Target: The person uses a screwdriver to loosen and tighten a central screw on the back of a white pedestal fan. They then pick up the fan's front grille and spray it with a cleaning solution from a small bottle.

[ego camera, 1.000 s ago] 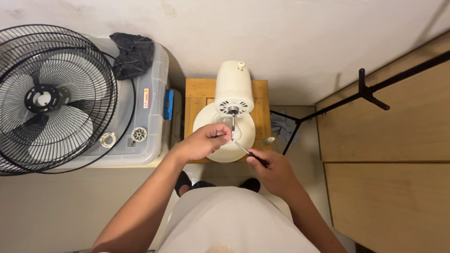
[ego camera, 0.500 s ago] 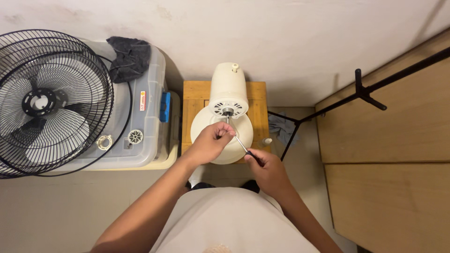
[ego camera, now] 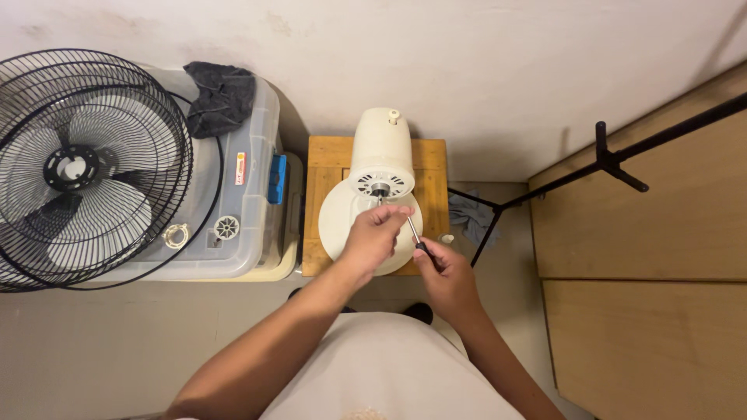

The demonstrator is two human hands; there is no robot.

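Cream motor housing (ego camera: 381, 159): unmoved on wooden stool (ego camera: 327, 167).
Left hand (ego camera: 372, 239): shifted toward six o'clock, pinching steel screwdriver shaft (ego camera: 412, 230).
Right hand (ego camera: 443, 274): clasping black handle, drawn back.

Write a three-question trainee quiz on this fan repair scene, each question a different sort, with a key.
1. True or false: the right hand holds a screwdriver.
2. Where do the fan blades and black grille lie? A) on the plastic storage bin B) on the wooden stool C) on the floor
3. Fill in: the left hand reaches over the cream fan ____.

Key: 1 true; 2 A; 3 motor housing.
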